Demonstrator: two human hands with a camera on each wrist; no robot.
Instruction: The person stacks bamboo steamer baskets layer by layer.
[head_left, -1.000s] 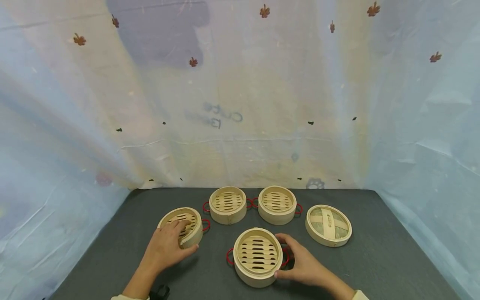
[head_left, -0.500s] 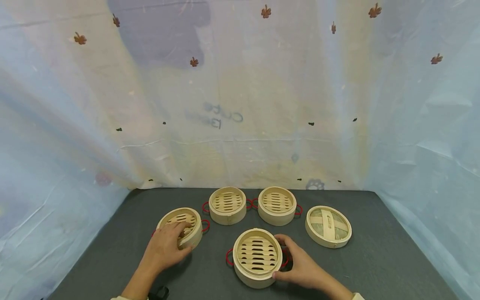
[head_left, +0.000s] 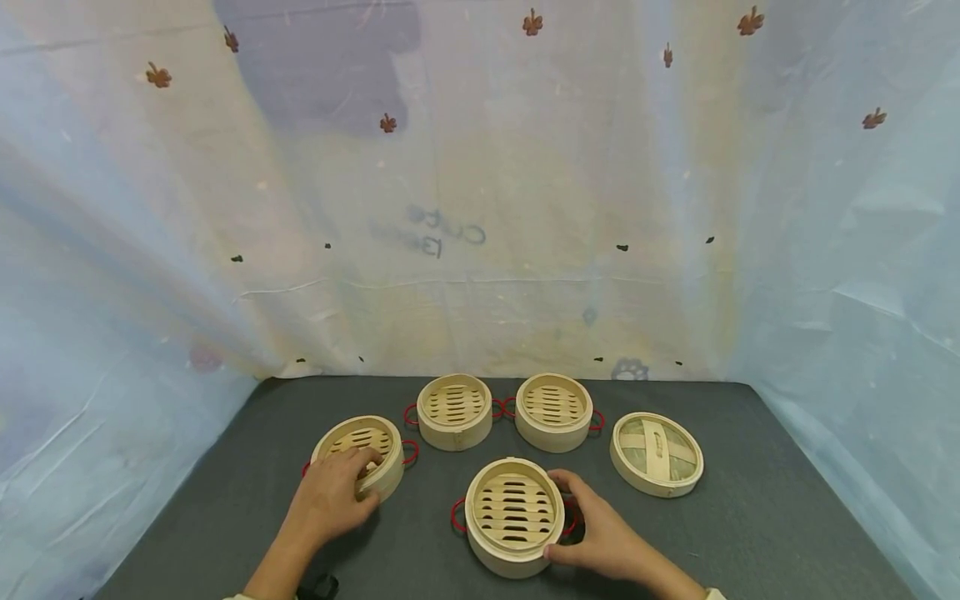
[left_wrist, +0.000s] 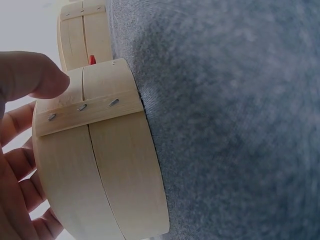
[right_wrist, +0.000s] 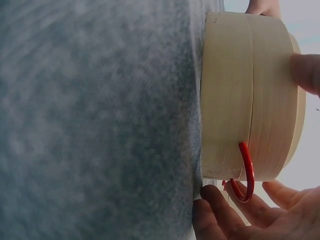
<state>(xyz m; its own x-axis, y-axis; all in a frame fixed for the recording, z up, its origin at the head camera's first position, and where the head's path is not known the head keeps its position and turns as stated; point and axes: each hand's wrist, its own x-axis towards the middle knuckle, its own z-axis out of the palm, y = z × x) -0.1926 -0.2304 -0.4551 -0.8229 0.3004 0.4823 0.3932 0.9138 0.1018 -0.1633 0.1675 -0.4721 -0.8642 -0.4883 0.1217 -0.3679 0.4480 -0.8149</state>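
Observation:
My left hand (head_left: 330, 493) lies over the near left side of a round bamboo steamer basket (head_left: 386, 477) with a slatted floor and red handles. Its fingers reach over the rim, and the thumb (left_wrist: 50, 80) is bent against the side wall. In front of me, a second bamboo steamer basket (head_left: 516, 557) sits on the dark cloth. My right hand (head_left: 600, 533) holds this one from the right, thumb (right_wrist: 305, 72) at the near wall and fingers spread along the far side beside the red handle (right_wrist: 248, 172).
Two more bamboo steamer baskets, a left one (head_left: 455, 437) and a right one (head_left: 553, 437), stand at the back, their red handles meeting. A bamboo lid (head_left: 657, 479) with a woven top lies on the right. A pale patterned curtain (head_left: 480, 317) closes off the table's back and sides.
My left thumb has drawn in against the steamer's near wall, and that basket has shifted very slightly left. My right hand and its basket have hardly moved.

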